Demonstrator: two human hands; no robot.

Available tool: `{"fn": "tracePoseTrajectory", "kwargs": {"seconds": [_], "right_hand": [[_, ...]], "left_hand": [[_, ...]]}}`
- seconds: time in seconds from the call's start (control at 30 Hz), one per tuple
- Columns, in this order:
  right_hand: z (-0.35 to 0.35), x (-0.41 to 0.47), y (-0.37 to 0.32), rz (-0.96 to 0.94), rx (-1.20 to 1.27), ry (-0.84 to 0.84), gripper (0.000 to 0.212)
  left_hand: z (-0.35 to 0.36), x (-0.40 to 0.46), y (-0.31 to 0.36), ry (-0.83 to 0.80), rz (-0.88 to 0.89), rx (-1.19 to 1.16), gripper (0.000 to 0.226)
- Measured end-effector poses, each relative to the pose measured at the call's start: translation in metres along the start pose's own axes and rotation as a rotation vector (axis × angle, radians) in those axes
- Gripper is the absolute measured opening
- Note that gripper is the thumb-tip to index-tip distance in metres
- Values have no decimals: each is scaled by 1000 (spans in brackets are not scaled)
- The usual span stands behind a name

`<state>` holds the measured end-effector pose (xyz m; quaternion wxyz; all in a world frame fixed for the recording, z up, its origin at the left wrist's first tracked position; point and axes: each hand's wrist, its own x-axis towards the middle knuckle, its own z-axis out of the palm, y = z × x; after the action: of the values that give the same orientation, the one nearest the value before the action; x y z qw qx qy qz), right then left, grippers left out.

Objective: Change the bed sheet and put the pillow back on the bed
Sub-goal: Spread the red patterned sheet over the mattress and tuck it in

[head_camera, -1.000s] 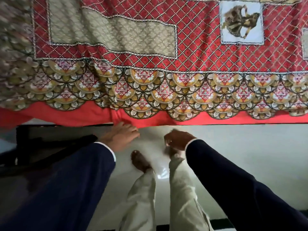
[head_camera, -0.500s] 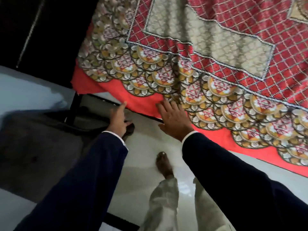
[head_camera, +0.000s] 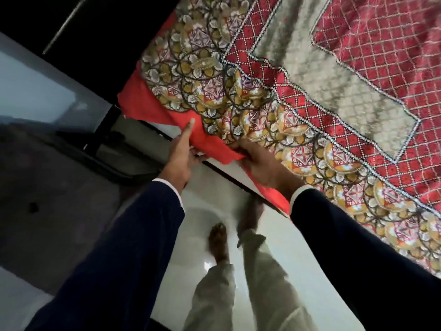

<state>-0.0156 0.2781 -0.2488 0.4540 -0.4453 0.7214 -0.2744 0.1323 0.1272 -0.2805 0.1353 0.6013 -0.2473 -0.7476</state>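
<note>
Head camera, looking down: at far left, dark blurred floor and a black bed frame [head_camera: 105, 126] sit beside pale glossy floor tiles [head_camera: 181, 278]. A person in dark navy sleeves stands at the bed's corner, bare feet [head_camera: 218, 242] on the tiles and cream trousers [head_camera: 241, 297] below. The left hand [head_camera: 177, 161] reaches to the hanging plain red border of the red, gold and cream patterned cotton bed sheet [head_camera: 298, 91]; its index finger lies straight along the fabric, while the other fingers fold under the cloth's edge and cannot be clearly made out. Just to the right, the right hand [head_camera: 257, 163] grips the same red border, fingers [head_camera: 236, 146] curled into a bunched fold where the scalloped medallion band begins. The sheet spreads across the bed toward upper right, its corner draping over the frame at the hands. No pillow shows.
</note>
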Motion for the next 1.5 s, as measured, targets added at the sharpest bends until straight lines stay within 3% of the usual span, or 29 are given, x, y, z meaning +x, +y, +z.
{"fn": "tracePoseTrajectory", "kwargs": {"seconds": [0.2, 0.3, 0.4, 0.47, 0.6, 0.67, 0.77, 0.9, 1.03, 1.1, 1.2, 1.27, 1.37, 1.43, 1.5], "right_hand": [[-6, -1, -8, 41, 144, -123, 33], [-11, -2, 1, 59, 73, -199, 31], [-12, 6, -3, 44, -35, -253, 38], [-9, 19, -10, 34, -95, -286, 37], [20, 32, -20, -17, -224, -412, 38], [47, 24, -21, -39, -346, -473, 43], [73, 22, -7, -76, -597, -457, 58], [66, 49, 3, 14, -504, -429, 37], [64, 60, -15, -59, -564, -541, 34], [59, 67, -23, 13, -447, -598, 38], [48, 95, -36, 61, -273, -664, 26], [35, 119, -45, 87, -182, -618, 22], [7, 158, -68, 80, -117, -492, 16], [-18, 187, -85, 39, -191, -389, 17], [-43, 220, -97, -17, -363, -280, 19]], "left_hand": [[19, -2, 57, -10, 20, -207, 27], [27, -13, 83, -7, 100, -215, 12], [21, -24, 100, 138, 253, -40, 16], [2, -4, 105, 311, 316, -188, 7], [-40, 4, 87, 423, 431, -238, 20], [-69, 0, 62, 449, 430, -170, 32], [-114, 12, 34, 460, 419, -8, 32], [-161, 58, 38, 451, 426, 28, 41], [-143, 57, 80, 446, 445, -75, 26], [-137, 50, 89, 487, 405, -137, 22], [-143, 43, 91, 541, 407, -230, 35], [-152, 48, 89, 555, 432, -118, 44], [-182, 97, 73, 600, 499, 235, 39], [-173, 94, 92, 662, 400, 440, 63], [-141, 67, 118, 619, 427, 656, 62]]}}
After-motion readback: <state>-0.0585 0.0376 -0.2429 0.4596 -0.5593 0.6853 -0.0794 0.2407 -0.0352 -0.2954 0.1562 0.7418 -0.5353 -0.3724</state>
